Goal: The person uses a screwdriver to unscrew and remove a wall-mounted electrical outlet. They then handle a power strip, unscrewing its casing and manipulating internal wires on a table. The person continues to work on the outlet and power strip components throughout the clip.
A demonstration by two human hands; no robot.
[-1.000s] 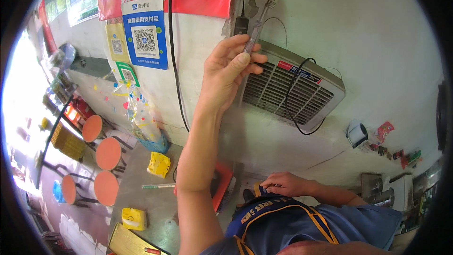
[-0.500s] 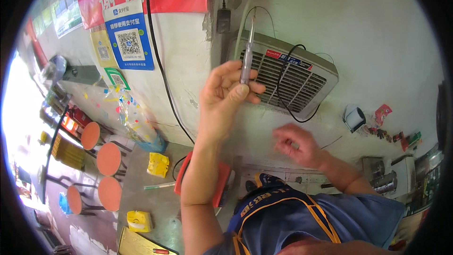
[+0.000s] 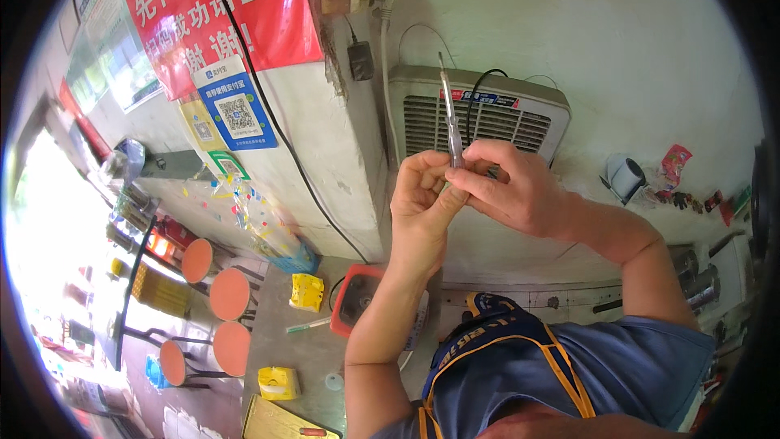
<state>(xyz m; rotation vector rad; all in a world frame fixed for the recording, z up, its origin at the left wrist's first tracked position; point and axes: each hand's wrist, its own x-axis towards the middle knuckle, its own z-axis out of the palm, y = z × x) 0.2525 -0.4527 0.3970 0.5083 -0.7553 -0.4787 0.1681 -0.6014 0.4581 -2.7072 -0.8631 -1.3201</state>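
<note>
A slim tester screwdriver (image 3: 452, 123) with a clear handle and a long metal shaft points upward, tip toward the wall. Around the lower end of its handle, the fingers of my left hand (image 3: 422, 199) are closed. My right hand (image 3: 520, 191) meets it from the right, thumb and fingers pinching the same end of the handle. The fingers of both hands hide the handle's butt. Behind the tool is a beige grille-fronted box (image 3: 528, 106) on the wall, with a black cable (image 3: 471, 97) looped over it.
A grey table (image 3: 284, 301) carries yellow packages (image 3: 307, 292), a red-rimmed container (image 3: 348, 276) and a wooden board (image 3: 276, 423). Orange round stools (image 3: 230, 294) stand at the left. A black cord (image 3: 284, 138) runs down the wall; a black adapter (image 3: 361, 61) hangs above.
My right hand has come up and left to the screwdriver's handle, joining my left hand. The screwdriver sits lower in view and tilts slightly left. The view has shifted.
</note>
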